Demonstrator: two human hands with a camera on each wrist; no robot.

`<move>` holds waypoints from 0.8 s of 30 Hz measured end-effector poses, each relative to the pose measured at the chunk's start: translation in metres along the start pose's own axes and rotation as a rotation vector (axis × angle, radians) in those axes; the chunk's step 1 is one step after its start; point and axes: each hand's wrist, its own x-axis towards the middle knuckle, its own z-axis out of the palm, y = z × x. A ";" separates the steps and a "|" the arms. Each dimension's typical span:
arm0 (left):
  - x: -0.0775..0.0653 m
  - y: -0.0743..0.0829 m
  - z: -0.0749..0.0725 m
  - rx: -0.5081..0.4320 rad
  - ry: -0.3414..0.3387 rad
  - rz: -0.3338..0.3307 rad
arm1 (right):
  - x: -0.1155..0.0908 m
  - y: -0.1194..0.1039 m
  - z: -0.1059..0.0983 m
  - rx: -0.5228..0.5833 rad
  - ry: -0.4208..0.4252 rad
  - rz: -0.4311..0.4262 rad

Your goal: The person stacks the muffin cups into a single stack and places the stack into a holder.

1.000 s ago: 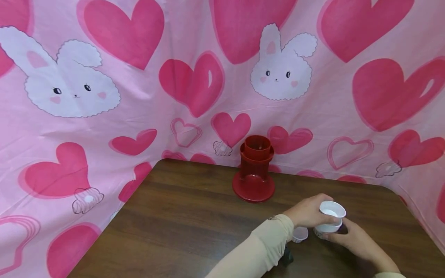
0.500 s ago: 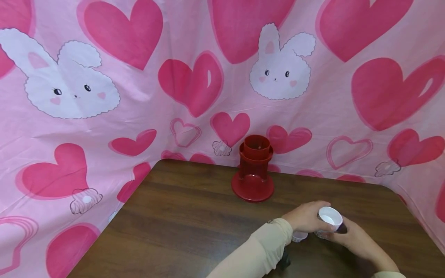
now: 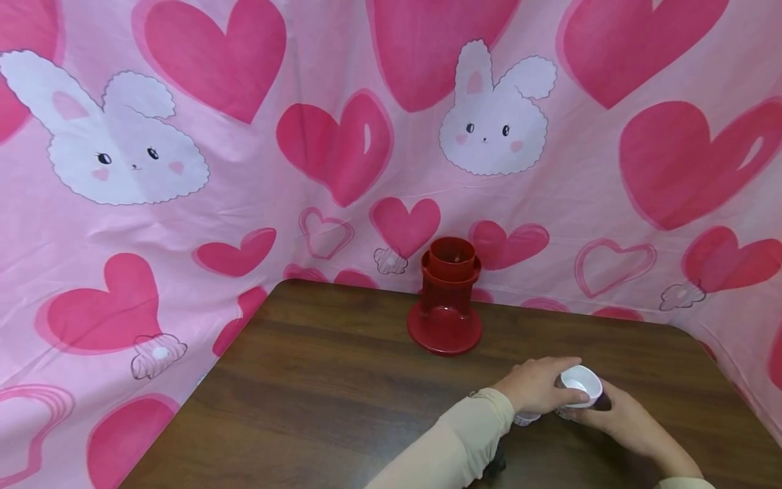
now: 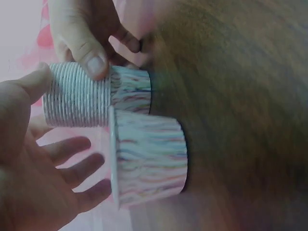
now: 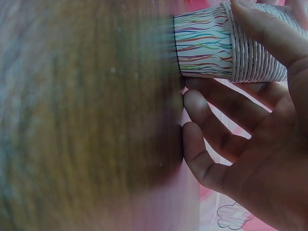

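Upright on the table, a stack of paper baking cups, white with thin wavy coloured lines, stands between my two hands. Many rims lie close together along it in the left wrist view. My right hand grips the stack from the side, its thumb across the rims and its lower fingertips at the tabletop. My left hand pinches the top cup at its rim, thumb on the near side; its other fingers are spread. Close to that hand stands a single baking cup, partly hidden in the head view.
A red plastic stand with a round base and an open cylinder on top stands at the back of the brown wooden table. Pink cloth with hearts and rabbits hangs behind and beside the table. A small dark object shows below the left sleeve.
One second ago my left hand held a cup raised above the stack, two rims showing. It has come down, and one rim shows now. The right hand has stayed put.
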 end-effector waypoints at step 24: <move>-0.036 -0.057 -0.019 0.090 -0.156 0.087 | -0.002 -0.002 0.000 -0.005 -0.046 0.083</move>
